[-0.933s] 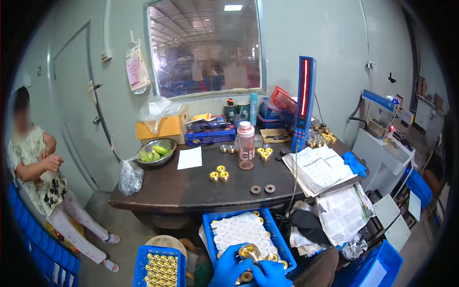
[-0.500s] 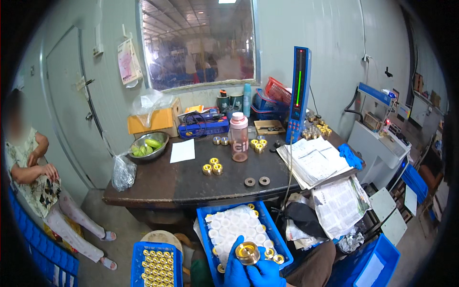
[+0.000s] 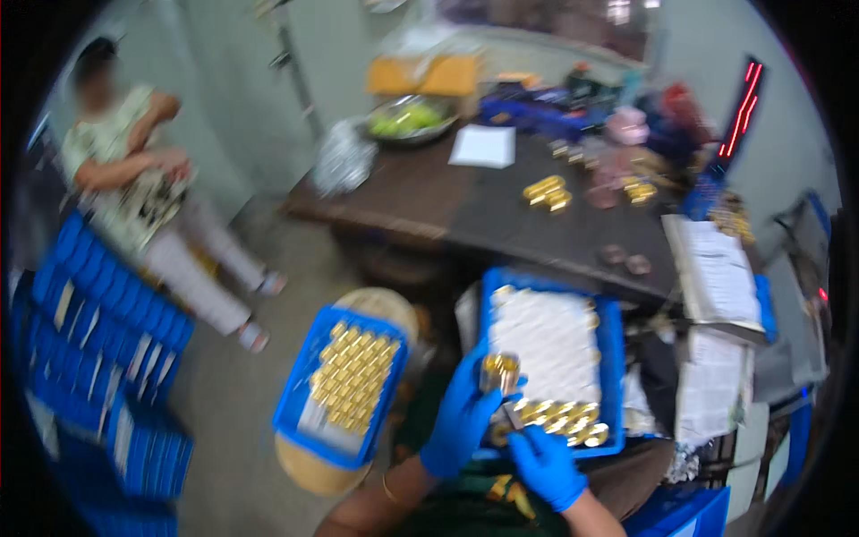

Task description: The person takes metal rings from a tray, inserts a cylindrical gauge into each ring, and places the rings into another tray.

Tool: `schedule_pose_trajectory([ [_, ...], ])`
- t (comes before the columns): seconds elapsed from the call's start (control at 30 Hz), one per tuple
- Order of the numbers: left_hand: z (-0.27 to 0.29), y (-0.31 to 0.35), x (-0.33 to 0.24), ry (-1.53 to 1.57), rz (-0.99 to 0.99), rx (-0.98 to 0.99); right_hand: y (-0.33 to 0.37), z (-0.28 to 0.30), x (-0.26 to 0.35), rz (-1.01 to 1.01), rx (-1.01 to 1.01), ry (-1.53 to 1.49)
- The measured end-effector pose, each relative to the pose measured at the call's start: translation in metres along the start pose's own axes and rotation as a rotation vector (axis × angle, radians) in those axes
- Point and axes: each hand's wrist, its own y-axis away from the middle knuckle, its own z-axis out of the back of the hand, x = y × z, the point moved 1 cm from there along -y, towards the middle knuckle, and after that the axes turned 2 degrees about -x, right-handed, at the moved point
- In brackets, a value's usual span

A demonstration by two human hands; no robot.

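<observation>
In blue gloves, both hands are in front of me over the near end of a blue crate (image 3: 612, 367). My left hand (image 3: 458, 413) is closed around a silver metal ring (image 3: 499, 374) with a gold-coloured lining. Just below it, my right hand (image 3: 548, 467) pinches a short grey metal piece (image 3: 512, 415), whose kind the blur hides. Inside the crate, white plastic cups (image 3: 546, 336) fill the far part, and several gold-lined rings (image 3: 564, 417) line the near edge.
To the left, a blue tray (image 3: 301, 387) of gold-lined rings rests on a round stool (image 3: 309, 470). Beyond is a dark table (image 3: 403, 201) with papers, a bottle (image 3: 610, 170) and a gauge column (image 3: 741, 112). A seated person (image 3: 134, 170) is beside stacked blue crates (image 3: 107, 295).
My view has swung left, blurring the picture. My right hand has moved from the ring and now holds the grey piece. The gauge column's lit bar has turned from green to red.
</observation>
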Motion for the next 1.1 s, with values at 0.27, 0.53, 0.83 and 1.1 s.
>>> schedule_pose_trajectory([
  [0.27,0.281,0.058,-0.029,-1.628,-0.022,-0.395,0.005,0.029,-0.018,-0.349,-0.127,-0.377],
  [0.53,0.357,0.076,0.004,-1.924,0.545,-0.478,0.007,0.036,-0.005,-0.335,-0.172,-0.423],
  [0.83,0.341,0.057,0.007,-1.693,0.184,-0.419,0.016,0.049,-0.02,-0.329,-0.296,-0.321],
  [1.1,0.034,-0.021,-0.005,-1.695,-0.765,0.596,0.024,0.055,-0.007,-0.338,-0.209,-0.426],
])
